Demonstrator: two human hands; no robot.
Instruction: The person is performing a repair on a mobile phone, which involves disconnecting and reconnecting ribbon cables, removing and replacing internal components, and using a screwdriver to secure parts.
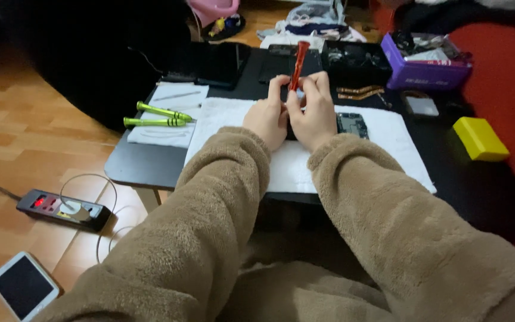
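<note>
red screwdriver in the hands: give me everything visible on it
The red screwdriver is slim, with a glossy, metallic-looking red handle and a slightly wider cap at the top. It stands nearly upright, leaning a little to the right, over the white towel on the dark table. Left hand and right hand both pinch its lower part; the tip is hidden behind the fingers.

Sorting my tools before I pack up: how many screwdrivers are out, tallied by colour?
Red screwdriver, upright between the left hand and right hand: 1
Green screwdrivers, lying on the white sheet at the table's left: 2
Total: 3
</note>
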